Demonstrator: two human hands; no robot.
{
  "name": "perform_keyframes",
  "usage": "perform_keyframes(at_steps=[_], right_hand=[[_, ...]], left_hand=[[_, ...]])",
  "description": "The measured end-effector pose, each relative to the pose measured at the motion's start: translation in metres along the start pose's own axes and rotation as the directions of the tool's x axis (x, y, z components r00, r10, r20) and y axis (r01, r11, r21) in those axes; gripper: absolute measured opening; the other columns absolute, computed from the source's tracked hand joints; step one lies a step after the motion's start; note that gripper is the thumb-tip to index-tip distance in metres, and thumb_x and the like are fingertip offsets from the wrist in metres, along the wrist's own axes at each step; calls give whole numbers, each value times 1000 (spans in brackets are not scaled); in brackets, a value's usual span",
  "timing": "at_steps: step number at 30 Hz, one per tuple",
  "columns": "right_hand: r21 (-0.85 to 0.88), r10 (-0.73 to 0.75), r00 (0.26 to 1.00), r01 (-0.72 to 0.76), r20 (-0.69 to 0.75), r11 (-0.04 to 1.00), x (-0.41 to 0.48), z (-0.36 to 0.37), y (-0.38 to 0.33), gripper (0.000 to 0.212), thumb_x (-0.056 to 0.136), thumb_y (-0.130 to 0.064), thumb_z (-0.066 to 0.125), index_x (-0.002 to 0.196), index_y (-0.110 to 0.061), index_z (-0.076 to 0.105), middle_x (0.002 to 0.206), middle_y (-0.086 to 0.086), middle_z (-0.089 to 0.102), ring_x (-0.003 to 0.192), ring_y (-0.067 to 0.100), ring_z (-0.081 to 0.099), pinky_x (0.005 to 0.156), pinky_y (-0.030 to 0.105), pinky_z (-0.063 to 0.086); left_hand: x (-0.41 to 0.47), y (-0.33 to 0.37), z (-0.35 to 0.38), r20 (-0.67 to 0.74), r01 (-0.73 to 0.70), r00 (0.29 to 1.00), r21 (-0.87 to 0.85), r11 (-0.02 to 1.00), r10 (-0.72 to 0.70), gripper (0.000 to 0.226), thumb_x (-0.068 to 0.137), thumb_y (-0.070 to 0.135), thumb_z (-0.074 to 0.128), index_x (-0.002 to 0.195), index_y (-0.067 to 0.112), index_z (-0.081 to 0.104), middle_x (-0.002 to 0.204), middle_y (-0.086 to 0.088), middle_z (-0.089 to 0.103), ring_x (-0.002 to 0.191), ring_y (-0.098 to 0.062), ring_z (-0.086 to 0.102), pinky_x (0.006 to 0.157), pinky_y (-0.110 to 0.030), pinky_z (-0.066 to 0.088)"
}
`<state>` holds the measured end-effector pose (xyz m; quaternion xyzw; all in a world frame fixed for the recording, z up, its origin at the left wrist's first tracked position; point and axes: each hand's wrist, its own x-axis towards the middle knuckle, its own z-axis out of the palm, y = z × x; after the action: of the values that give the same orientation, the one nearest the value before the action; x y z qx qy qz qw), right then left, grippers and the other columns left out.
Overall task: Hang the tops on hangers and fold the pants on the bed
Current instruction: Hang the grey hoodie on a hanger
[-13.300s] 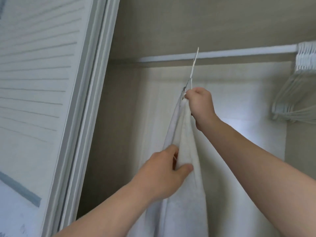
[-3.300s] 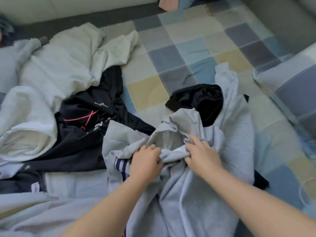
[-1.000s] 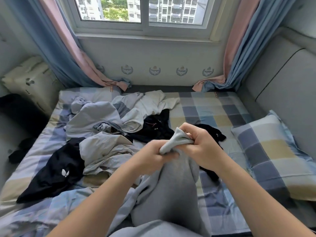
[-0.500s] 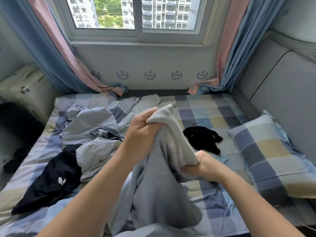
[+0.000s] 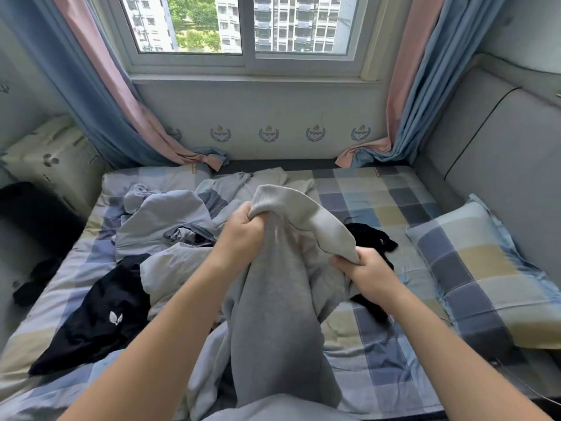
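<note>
Over the checked bed [image 5: 379, 196] we lift a grey fleece garment [image 5: 273, 314] — our left hand [image 5: 243, 235] fists one end of its ribbed band [image 5: 303, 217], and our right hand [image 5: 364, 275] clenches the other end, lower down. Its body hangs between our forearms. A black garment with a white leaf logo [image 5: 100, 314] lies to the left, and a checked pillow [image 5: 485, 268] to the right.

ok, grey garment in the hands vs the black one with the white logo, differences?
The grey garment is held up, gripped by the left hand and right hand; the black garment lies on the bed, untouched. The grey garment shows no logo; the black garment bears a white leaf mark. Both are crumpled, unfolded.
</note>
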<state>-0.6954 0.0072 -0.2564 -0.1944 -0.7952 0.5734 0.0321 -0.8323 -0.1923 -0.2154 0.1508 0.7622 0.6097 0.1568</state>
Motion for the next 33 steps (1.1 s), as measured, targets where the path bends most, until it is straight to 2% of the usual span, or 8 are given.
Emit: perform_keyframes(at_steps=[4,6,10,14,23,27,30,33], right_hand=[[177,1,995,17,-103,984,1,4,-31,25,97,-16,64,86,7,66,76,7,67,70,11,63,64,24,51],[256,33,991,2,-133,967,1,4,-46,20,98,-17,63,85,-2,70,75,5,72,70,12,69,64,24,55],[313,56,981,5,-188,950,0,4,-71,21,100,-16,59,86,-9,74,84,9,76,78,19,73,73,34,60],[407,50,983,26,-175,913,-7,4,-98,25,102,-17,55,86,-6,70,68,5,72,61,12,70,50,23,52],[470,-194,976,218,-99,855,-18,-6,-107,26,93,-17,65,118,-8,65,100,10,73,94,23,70,80,36,59],[225,-251,968,246,-6,943,-22,-7,-70,57,79,-28,82,129,-23,55,121,-8,69,116,7,63,89,21,51],[29,-148,987,147,56,989,-21,8,-37,85,65,-47,86,137,-43,40,139,-22,48,126,-15,44,94,8,42],[69,-36,996,30,81,997,-21,27,-15,83,65,-46,91,135,-39,47,128,-12,61,119,2,58,89,21,52]], left_hand=[[-11,-18,9,-22,117,993,271,955,-116,68,68,67,56,122,25,53,120,-1,62,116,-23,56,102,-47,45],[-20,-20,15,-18,80,997,337,938,-79,87,67,67,62,141,25,44,141,-3,51,133,-26,44,112,-47,37],[-41,-17,29,111,-159,985,336,928,129,65,84,45,75,140,28,47,140,6,49,128,-14,46,108,-34,40],[-49,-16,45,344,-182,934,216,959,99,46,81,40,79,120,32,55,117,13,63,104,2,60,82,-15,49],[-28,-10,46,220,-264,944,54,963,247,18,93,29,61,105,19,70,100,5,73,101,-17,67,89,-48,54],[-23,0,33,145,-234,959,-68,970,242,25,90,24,57,97,4,70,94,-3,72,89,-16,64,86,-44,52],[-23,11,24,103,-113,985,-224,968,139,36,98,29,56,100,-4,68,95,-10,72,91,-19,66,85,-40,52],[-23,16,18,127,-8,990,-345,938,55,26,105,25,51,103,9,71,101,-7,77,101,-19,72,86,-30,58]])
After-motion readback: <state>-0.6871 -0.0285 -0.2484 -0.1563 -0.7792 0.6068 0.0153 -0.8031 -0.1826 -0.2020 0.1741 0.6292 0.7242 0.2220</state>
